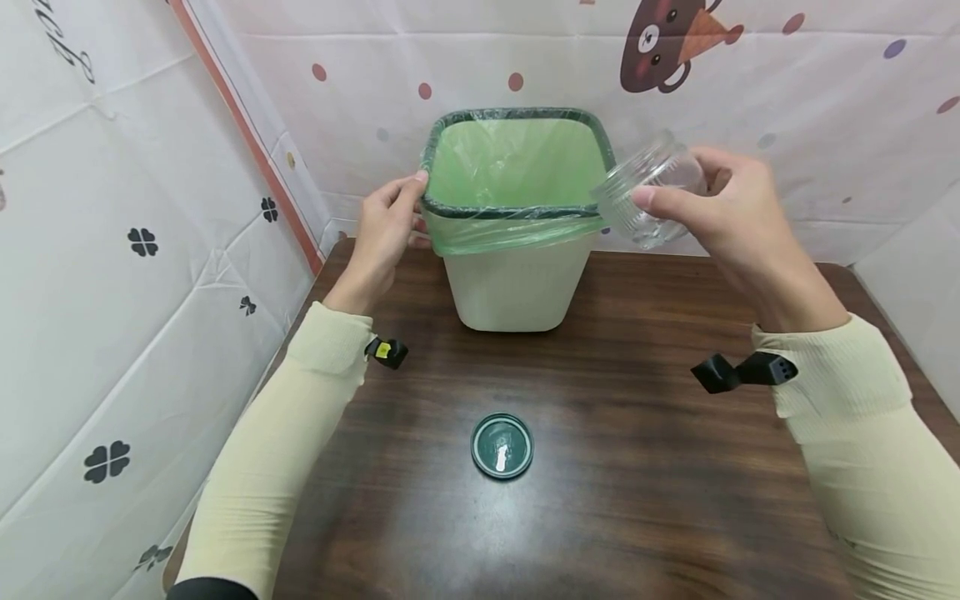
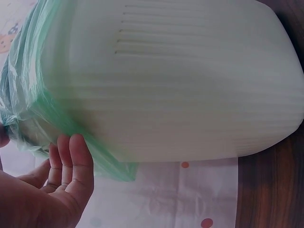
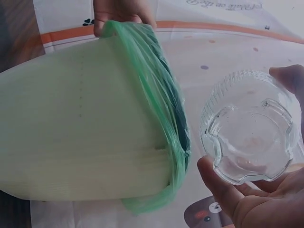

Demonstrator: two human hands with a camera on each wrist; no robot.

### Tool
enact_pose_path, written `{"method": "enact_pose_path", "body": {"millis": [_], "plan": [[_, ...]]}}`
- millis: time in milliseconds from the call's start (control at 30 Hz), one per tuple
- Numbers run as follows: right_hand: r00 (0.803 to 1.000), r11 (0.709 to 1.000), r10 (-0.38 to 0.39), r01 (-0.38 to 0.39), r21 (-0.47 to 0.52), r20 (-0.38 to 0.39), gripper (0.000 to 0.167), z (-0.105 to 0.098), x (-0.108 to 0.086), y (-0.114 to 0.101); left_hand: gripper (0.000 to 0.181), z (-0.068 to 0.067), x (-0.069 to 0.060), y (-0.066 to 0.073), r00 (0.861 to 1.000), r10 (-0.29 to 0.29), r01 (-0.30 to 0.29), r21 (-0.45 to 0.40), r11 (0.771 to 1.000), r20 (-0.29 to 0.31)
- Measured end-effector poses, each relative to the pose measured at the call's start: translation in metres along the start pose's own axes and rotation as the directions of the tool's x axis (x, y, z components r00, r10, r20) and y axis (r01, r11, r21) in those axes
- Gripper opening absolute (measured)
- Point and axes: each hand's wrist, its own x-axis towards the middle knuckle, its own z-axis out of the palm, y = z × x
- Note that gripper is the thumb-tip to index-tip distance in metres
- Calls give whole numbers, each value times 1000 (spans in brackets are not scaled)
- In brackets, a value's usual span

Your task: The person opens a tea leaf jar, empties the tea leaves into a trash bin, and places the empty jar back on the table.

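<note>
A pale trash bin point(image 1: 517, 287) stands upright, its dark rim covered by a green plastic liner point(image 1: 517, 237). My left hand point(image 1: 388, 225) holds the bin's left rim, thumb on top and the other fingers outside, against the liner. In the left wrist view those fingers point(image 2: 78, 156) lie by the folded liner edge. My right hand point(image 1: 738, 217) grips a clear glass jar point(image 1: 652, 192) without a lid, tilted with its mouth toward the bin, at the right rim. The right wrist view shows the jar's base point(image 3: 251, 137); I see no contents in it.
A round dark green lid point(image 1: 502, 447) lies on the brown wooden table point(image 1: 615, 467), in front of the bin. Close behind the bin hangs a white printed cloth point(image 1: 465, 58), and another point(image 1: 135, 325) runs along the left side.
</note>
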Motion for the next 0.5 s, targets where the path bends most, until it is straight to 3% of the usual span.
{"method": "enact_pose_path", "body": {"millis": [233,367,500], "plan": [[1000,1000,5,-5,-26,-3,36,0,-7,5,44,0,-1,0,1000,-2,2,-2,1000,-5],[1000,988,12,-14,-153,-15,39,-1,-12,8,44,0,-1,0,1000,0,0,-6,1000,-8],[999,953,32,-37,-302,-22,42,-2,-18,10,44,1,-1,0,1000,2,-3,0,1000,-11]]}}
